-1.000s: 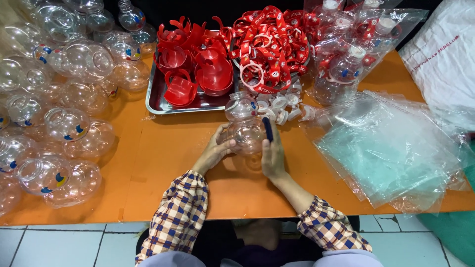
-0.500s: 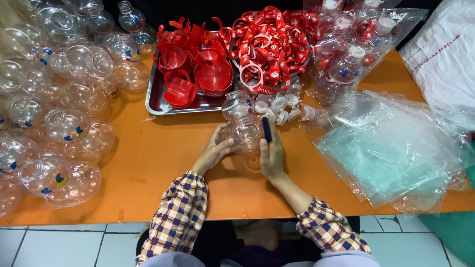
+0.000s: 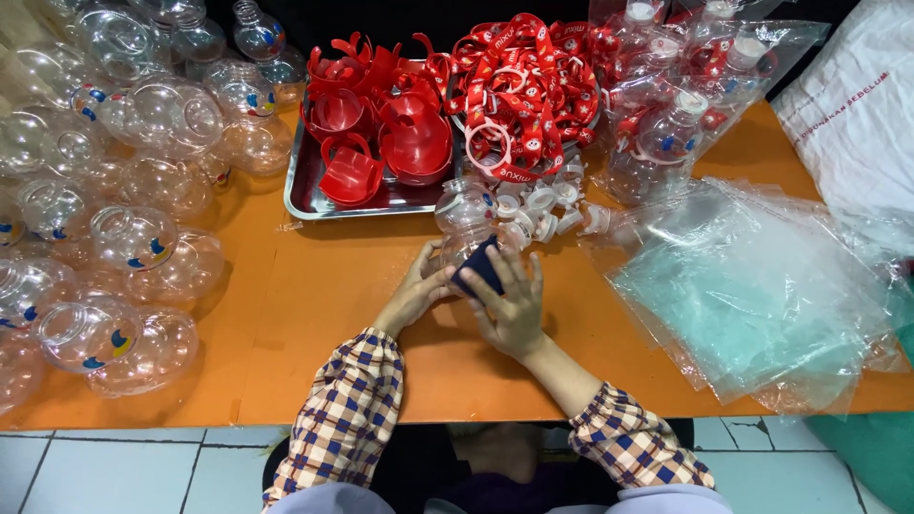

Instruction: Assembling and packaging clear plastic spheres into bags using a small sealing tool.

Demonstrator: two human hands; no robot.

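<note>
Both my hands meet at the middle of the orange table [image 3: 314, 314]. My left hand [image 3: 416, 290] and my right hand [image 3: 509, 303] together grip a clear round plastic bottle [image 3: 464, 221], which lies tilted away from me. A dark blue piece [image 3: 479, 268] sits against the bottle between my fingers. What it is I cannot tell. Small white caps [image 3: 538, 205] lie just beyond the bottle.
A metal tray [image 3: 307, 190] holds red plastic funnels [image 3: 414, 143]. Red straps [image 3: 519, 86] pile behind it. Many clear round bottles [image 3: 105, 228] crowd the left side. Clear plastic bags [image 3: 752, 286] lie at right, bagged bottles [image 3: 676, 86] at the back right, and a white sack [image 3: 857, 105].
My hands have turned the bottle a little. The dark blue piece now lies lower, between my fingers, rather than standing up beside my right hand.
</note>
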